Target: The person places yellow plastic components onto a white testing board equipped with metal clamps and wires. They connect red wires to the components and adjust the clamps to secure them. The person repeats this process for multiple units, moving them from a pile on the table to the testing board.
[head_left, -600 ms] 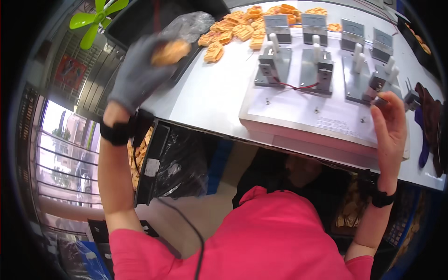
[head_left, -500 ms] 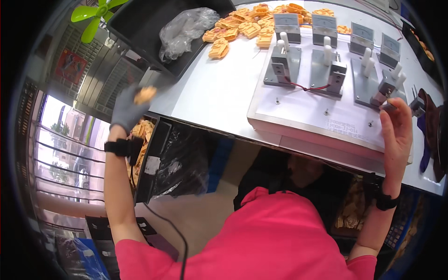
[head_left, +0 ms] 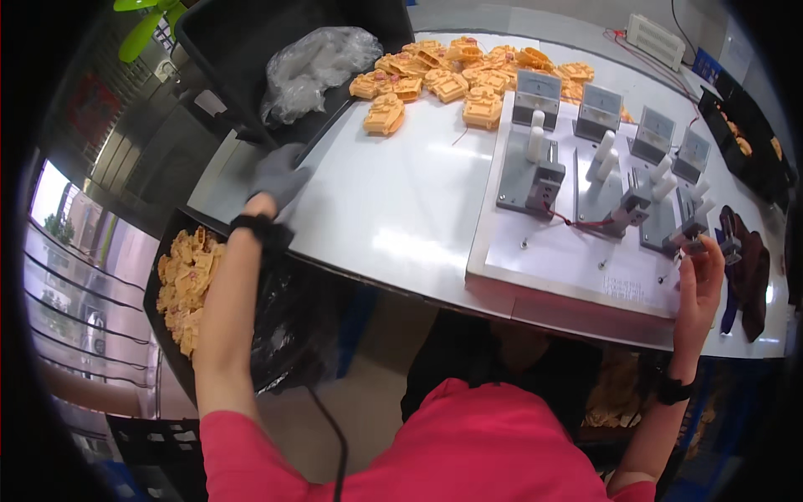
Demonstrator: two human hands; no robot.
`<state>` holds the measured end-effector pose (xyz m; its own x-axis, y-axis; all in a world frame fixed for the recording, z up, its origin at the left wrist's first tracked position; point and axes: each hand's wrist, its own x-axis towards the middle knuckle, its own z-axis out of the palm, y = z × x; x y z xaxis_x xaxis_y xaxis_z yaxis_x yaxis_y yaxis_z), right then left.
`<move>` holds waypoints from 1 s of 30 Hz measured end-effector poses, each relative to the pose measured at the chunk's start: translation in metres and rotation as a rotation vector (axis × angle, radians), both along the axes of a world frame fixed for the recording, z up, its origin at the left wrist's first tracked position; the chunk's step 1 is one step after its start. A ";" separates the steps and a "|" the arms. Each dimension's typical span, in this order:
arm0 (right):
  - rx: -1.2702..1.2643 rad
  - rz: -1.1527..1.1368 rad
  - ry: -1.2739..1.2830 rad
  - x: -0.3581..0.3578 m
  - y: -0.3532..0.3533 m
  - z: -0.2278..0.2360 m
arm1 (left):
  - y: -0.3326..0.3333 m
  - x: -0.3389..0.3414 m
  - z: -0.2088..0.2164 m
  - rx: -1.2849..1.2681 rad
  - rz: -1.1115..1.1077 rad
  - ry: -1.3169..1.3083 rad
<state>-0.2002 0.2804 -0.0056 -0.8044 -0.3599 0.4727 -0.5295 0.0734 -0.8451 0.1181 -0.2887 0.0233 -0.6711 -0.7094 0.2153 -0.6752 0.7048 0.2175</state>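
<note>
My left hand (head_left: 283, 177), in a grey glove, is over the left end of the white table, beside the black tray. It is smeared by motion; its fingers are hard to make out and no part shows in it. Bare, my right hand (head_left: 699, 280) has thumb and fingertips closed at the front end of the rightmost grey metal clamp (head_left: 687, 233). That clamp belongs to a white test fixture (head_left: 544, 268) with white pegs and several dial meters (head_left: 600, 109). Left of my left forearm, a black bin (head_left: 159, 305) holds many orange plastic parts (head_left: 188, 280).
Loose orange plastic housings (head_left: 447, 84) lie piled at the back of the table (head_left: 401, 201). A black tray (head_left: 226, 58) with a clear plastic bag (head_left: 322, 63) stands at the back left. Dark gloves (head_left: 749, 276) lie at the right, near another black tray (head_left: 744, 125).
My left hand has moved from above the bin of parts to over the table; the orange part it held is no longer visible. My right hand stays at the rightmost clamp. The view has shifted.
</note>
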 end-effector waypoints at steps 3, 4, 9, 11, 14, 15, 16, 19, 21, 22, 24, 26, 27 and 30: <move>-0.032 -0.001 0.046 0.001 -0.005 -0.003 | -0.004 -0.105 -0.002 0.090 0.051 -0.054; -0.034 0.000 0.070 0.000 -0.008 -0.004 | -0.012 -0.131 -0.011 0.092 0.064 -0.035; -0.020 -0.032 0.058 0.005 -0.009 -0.002 | -0.023 -0.204 -0.025 0.303 0.260 0.018; -0.028 -0.027 0.080 0.003 -0.012 -0.001 | -0.044 -0.193 -0.041 0.478 0.169 0.225; -0.010 -0.051 0.063 0.004 -0.007 -0.004 | -0.019 -0.185 -0.023 0.638 0.197 -0.002; -0.009 -0.063 0.055 0.004 -0.005 -0.004 | 0.005 -0.180 -0.010 0.673 0.199 0.016; -0.004 -0.054 0.058 0.005 -0.006 -0.003 | 0.006 -0.168 -0.009 0.739 0.090 0.026; -0.002 -0.035 0.055 0.007 -0.012 0.001 | 0.009 -0.126 -0.004 0.862 -0.190 0.068; -0.003 -0.055 0.051 0.009 -0.012 0.002 | 0.033 -0.107 -0.002 0.715 -0.168 0.210; -0.008 -0.059 0.049 0.010 -0.013 0.003 | 0.044 -0.095 0.002 0.635 -0.152 0.281; 0.077 -0.104 0.102 0.007 -0.008 0.002 | 0.072 -0.081 0.017 0.750 -0.186 0.437; 0.100 -0.173 0.207 0.007 -0.008 0.002 | 0.094 -0.066 0.018 0.749 -0.237 0.600; 0.083 -0.224 0.282 0.009 -0.011 0.002 | 0.108 -0.061 0.022 0.786 -0.267 0.633; 0.056 -0.234 0.427 0.030 -0.021 0.006 | 0.148 -0.048 0.030 0.930 -0.310 0.763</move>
